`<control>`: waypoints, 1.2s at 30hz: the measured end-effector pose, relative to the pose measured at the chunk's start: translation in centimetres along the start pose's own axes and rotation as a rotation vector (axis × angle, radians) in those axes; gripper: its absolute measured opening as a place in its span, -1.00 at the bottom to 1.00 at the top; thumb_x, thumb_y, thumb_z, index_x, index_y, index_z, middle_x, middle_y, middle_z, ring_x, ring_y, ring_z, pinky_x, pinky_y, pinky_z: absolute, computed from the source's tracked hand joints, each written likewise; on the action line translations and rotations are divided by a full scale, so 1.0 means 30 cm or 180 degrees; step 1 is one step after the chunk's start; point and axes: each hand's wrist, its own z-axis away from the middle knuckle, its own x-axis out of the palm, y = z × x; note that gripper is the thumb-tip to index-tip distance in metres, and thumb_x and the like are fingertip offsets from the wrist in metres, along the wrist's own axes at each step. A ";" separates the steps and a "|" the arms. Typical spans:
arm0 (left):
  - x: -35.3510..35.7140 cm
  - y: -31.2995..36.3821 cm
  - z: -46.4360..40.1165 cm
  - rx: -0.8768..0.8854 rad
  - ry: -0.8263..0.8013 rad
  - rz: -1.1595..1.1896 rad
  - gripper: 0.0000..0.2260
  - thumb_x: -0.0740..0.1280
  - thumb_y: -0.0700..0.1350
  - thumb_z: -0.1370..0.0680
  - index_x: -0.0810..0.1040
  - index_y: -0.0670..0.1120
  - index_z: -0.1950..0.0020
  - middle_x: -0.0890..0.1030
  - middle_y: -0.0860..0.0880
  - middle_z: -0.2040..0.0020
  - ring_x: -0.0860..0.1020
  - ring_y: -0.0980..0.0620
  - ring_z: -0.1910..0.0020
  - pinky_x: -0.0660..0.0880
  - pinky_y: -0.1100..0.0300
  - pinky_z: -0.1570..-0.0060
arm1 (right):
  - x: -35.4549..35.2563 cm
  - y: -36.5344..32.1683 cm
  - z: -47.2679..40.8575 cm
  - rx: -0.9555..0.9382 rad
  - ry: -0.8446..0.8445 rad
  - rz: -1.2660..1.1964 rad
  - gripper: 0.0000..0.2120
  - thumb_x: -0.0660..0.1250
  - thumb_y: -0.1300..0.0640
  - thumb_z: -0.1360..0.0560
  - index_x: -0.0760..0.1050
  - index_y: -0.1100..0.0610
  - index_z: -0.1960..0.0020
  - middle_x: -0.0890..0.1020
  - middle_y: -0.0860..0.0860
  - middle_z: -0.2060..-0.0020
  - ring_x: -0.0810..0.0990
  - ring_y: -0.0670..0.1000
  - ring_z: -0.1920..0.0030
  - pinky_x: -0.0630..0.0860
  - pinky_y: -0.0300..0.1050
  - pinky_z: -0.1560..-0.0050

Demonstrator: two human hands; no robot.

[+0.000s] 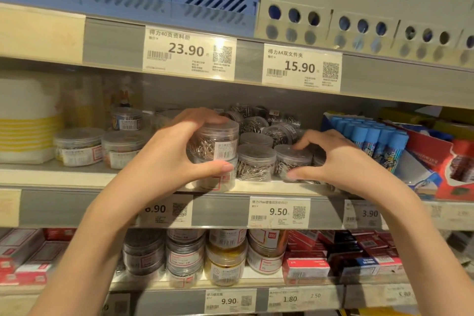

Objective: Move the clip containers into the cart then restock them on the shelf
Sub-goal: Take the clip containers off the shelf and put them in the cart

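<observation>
Judging by the shelf (256, 188), picking or restocking: left hand (179, 151) grips 1 clip container (215, 142); right hand (331, 159) pinches another container (291, 159). Next: steady lifts.

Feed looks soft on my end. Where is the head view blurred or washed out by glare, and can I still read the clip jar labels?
Head view: sharpest at the centre, where the left hand grips a clip jar whose barcode shows but whose text is unreadable; glare whitens the 23.90 price tag; the yellow-striped container at far left is smeared; shelf edges bow from the wide lens; the right hand on another jar is fairly clear.
</observation>
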 end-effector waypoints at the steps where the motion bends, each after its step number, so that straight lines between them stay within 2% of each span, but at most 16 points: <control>1: 0.001 0.001 -0.002 -0.0014 0.0000 -0.0005 -0.50 0.33 0.31 -0.18 0.32 0.34 -0.08 0.43 0.35 -0.13 0.45 0.37 -0.10 0.41 0.36 -0.14 | 0.002 -0.002 0.001 0.0004 0.0007 -0.0068 -0.53 0.45 -0.23 -0.25 0.40 -0.15 -0.09 0.37 -0.12 0.01 0.43 -0.08 0.03 0.35 -0.19 0.10; 5: 0.006 -0.011 -0.013 -0.0078 0.0028 -0.0219 -0.50 0.43 0.19 -0.28 0.35 0.25 -0.16 0.46 0.21 -0.18 0.45 0.25 -0.07 0.38 0.33 -0.01 | 0.002 -0.005 0.005 -0.0152 0.0281 -0.0561 -0.58 0.47 -0.11 -0.30 0.43 -0.09 -0.10 0.50 -0.24 0.03 0.51 -0.20 0.00 0.46 -0.30 0.03; 8: 0.004 -0.021 -0.020 -0.0120 -0.0029 -0.0368 -0.50 0.45 0.15 -0.31 0.36 0.23 -0.18 0.44 0.20 -0.16 0.41 0.38 0.11 0.31 0.50 0.18 | -0.014 -0.012 0.000 -0.0184 0.0472 -0.0852 -0.56 0.49 -0.05 -0.31 0.43 -0.12 -0.14 0.50 -0.26 0.01 0.49 -0.26 -0.03 0.41 -0.44 0.05; 11: -0.010 -0.019 -0.029 -0.0152 -0.0140 -0.0385 -0.53 0.47 0.14 -0.29 0.35 0.24 -0.11 0.44 0.21 -0.13 0.38 0.49 0.14 0.31 0.55 0.20 | -0.042 -0.025 -0.021 -0.0218 0.0391 -0.0915 -0.53 0.49 -0.09 -0.25 0.42 -0.21 -0.11 0.51 -0.22 -0.03 0.52 -0.19 -0.07 0.46 -0.25 -0.12; 13: -0.023 -0.016 -0.035 -0.0210 -0.0173 -0.0380 -0.54 0.49 0.13 -0.27 0.38 0.24 -0.09 0.47 0.21 -0.14 0.43 0.39 0.05 0.31 0.57 0.14 | -0.063 -0.039 -0.032 -0.0253 0.0351 -0.1038 -0.57 0.48 -0.11 -0.22 0.43 -0.26 -0.04 0.53 -0.17 -0.03 0.55 -0.15 -0.06 0.50 -0.11 -0.17; 15: -0.033 -0.012 -0.040 -0.0253 -0.0229 -0.0467 -0.55 0.50 0.13 -0.27 0.37 0.21 -0.06 0.47 0.22 -0.11 0.45 0.29 0.02 0.30 0.56 0.12 | -0.087 -0.066 -0.037 -0.0324 0.0267 -0.1190 -0.60 0.49 -0.06 -0.25 0.44 -0.25 -0.02 0.54 -0.14 -0.01 0.57 -0.13 -0.04 0.51 -0.14 -0.15; 19: -0.054 0.005 -0.057 -0.0315 -0.0517 -0.0699 -0.55 0.48 0.14 -0.30 0.31 0.16 -0.03 0.42 0.25 0.02 0.42 0.34 0.10 0.34 0.49 0.20 | -0.108 -0.141 -0.052 -0.0499 -0.0188 -0.0907 -0.54 0.47 -0.14 -0.26 0.41 -0.27 -0.11 0.53 -0.20 -0.03 0.54 -0.20 -0.05 0.50 -0.19 -0.14; 20: -0.061 0.012 -0.064 -0.0338 -0.0630 -0.0758 -0.54 0.48 0.15 -0.30 0.29 0.17 -0.04 0.42 0.22 0.00 0.44 0.27 0.07 0.38 0.42 0.15 | -0.108 -0.160 -0.057 -0.0541 -0.0318 -0.0771 -0.52 0.46 -0.16 -0.27 0.41 -0.26 -0.15 0.52 -0.22 -0.04 0.52 -0.20 -0.08 0.48 -0.24 -0.13; 22: -0.073 0.028 -0.081 -0.0376 -0.0870 -0.0900 -0.52 0.46 0.19 -0.29 0.24 0.26 -0.04 0.43 0.15 -0.10 0.47 0.13 -0.04 0.46 0.13 -0.04 | -0.109 -0.193 -0.066 -0.0505 -0.0552 -0.0487 -0.46 0.46 -0.14 -0.32 0.40 -0.23 -0.26 0.51 -0.23 -0.07 0.50 -0.17 -0.10 0.43 -0.31 -0.11; 24: -0.084 0.049 -0.093 -0.0454 -0.1133 -0.0989 -0.49 0.45 0.19 -0.30 0.21 0.37 -0.08 0.40 0.12 -0.19 0.47 0.06 -0.13 0.46 0.02 -0.13 | -0.113 -0.200 -0.095 -0.0398 -0.0813 -0.0211 -0.40 0.45 -0.18 -0.33 0.35 -0.22 -0.32 0.48 -0.19 -0.16 0.48 -0.14 -0.15 0.40 -0.24 -0.19; 27: -0.097 0.073 -0.117 -0.0612 -0.1502 -0.1248 -0.45 0.45 0.17 -0.35 0.23 0.32 -0.23 0.36 0.10 -0.24 0.46 0.03 -0.15 0.45 0.06 -0.14 | -0.129 -0.221 -0.122 0.0014 -0.1412 0.0214 -0.23 0.41 -0.44 -0.18 0.33 -0.28 -0.33 0.44 -0.22 -0.28 0.42 -0.11 -0.28 0.30 -0.06 -0.34; 28: -0.099 0.081 -0.130 -0.0678 -0.1636 -0.1376 -0.44 0.44 0.16 -0.37 0.23 0.26 -0.27 0.38 0.08 -0.24 0.47 0.01 -0.14 0.45 0.09 -0.12 | -0.135 -0.231 -0.131 0.0093 -0.1592 0.0262 -0.27 0.40 -0.43 -0.21 0.32 -0.27 -0.32 0.45 -0.20 -0.28 0.45 -0.07 -0.28 0.30 -0.02 -0.35; 30: -0.101 0.110 -0.151 -0.0795 -0.1923 -0.1667 -0.42 0.42 0.15 -0.41 0.19 0.17 -0.32 0.46 0.02 -0.18 0.50 -0.04 -0.06 0.44 0.13 -0.02 | -0.152 -0.260 -0.131 0.0122 -0.1972 0.0423 -0.44 0.35 -0.25 -0.40 0.28 -0.23 -0.34 0.48 -0.14 -0.25 0.50 -0.06 -0.24 0.27 0.00 -0.38; 33: -0.096 0.143 -0.173 -0.0911 -0.2093 -0.1911 -0.44 0.42 0.11 -0.43 0.20 0.06 -0.31 0.46 0.04 -0.02 0.46 -0.02 0.07 0.36 0.18 0.17 | -0.169 -0.294 -0.116 0.0295 -0.2496 0.0694 -0.54 0.23 -0.26 -0.44 0.23 -0.30 -0.31 0.44 -0.29 -0.18 0.46 -0.19 -0.19 -0.05 0.02 -0.48; 34: -0.093 0.151 -0.179 -0.0978 -0.2129 -0.1975 -0.49 0.41 0.12 -0.44 0.25 0.05 -0.28 0.44 0.04 0.01 0.43 -0.01 0.06 0.32 0.19 0.16 | -0.167 -0.309 -0.112 0.0348 -0.2593 0.0776 -0.60 0.18 -0.26 -0.47 0.23 -0.32 -0.29 0.41 -0.31 -0.21 0.43 -0.19 -0.20 -0.08 0.01 -0.46; 36: -0.089 0.166 -0.187 -0.1358 -0.2340 -0.2170 -0.60 0.34 0.19 -0.46 0.37 0.09 -0.22 0.50 0.01 -0.02 0.41 -0.02 -0.03 0.28 0.21 0.05 | -0.161 -0.334 -0.108 0.0448 -0.2691 0.0944 -0.55 0.12 -0.23 -0.51 0.21 -0.26 -0.38 0.36 -0.20 -0.35 0.38 -0.12 -0.31 -0.04 -0.02 -0.43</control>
